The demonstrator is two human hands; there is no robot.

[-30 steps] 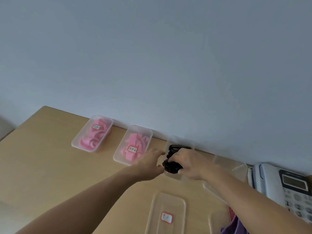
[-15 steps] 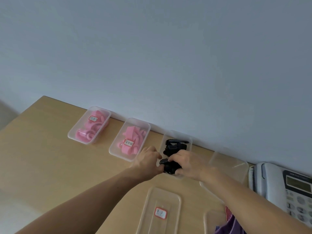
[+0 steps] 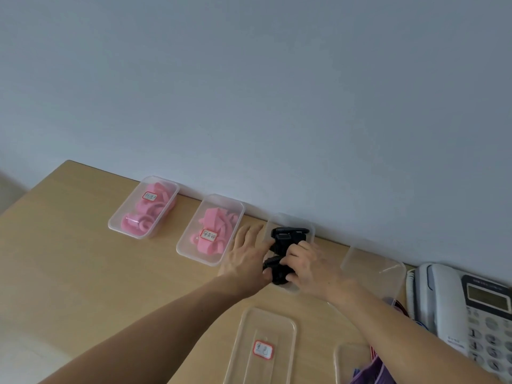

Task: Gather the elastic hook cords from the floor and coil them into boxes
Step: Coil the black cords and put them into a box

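Observation:
A coiled black hook cord [image 3: 285,239] lies in a clear box [image 3: 310,231] against the wall. My left hand [image 3: 246,256] rests at the box's left side, fingers spread, its thumb touching the cord's near end. My right hand [image 3: 310,266] presses the black coil down into the box with curled fingers; the near part of the coil is hidden between the hands. Two closed clear boxes with pink cords [image 3: 144,207] [image 3: 212,228] stand to the left.
A clear lid with a red-framed label [image 3: 263,349] lies near me on the wooden table [image 3: 69,259]. An empty clear box [image 3: 371,268] stands right of the hands. A white desk phone [image 3: 460,306] sits at the right edge. Purple items show at the bottom right [image 3: 368,372].
The view has tilted a little. My left hand has opened, its fingers now spread beside the box, while my right hand stays on the black cord.

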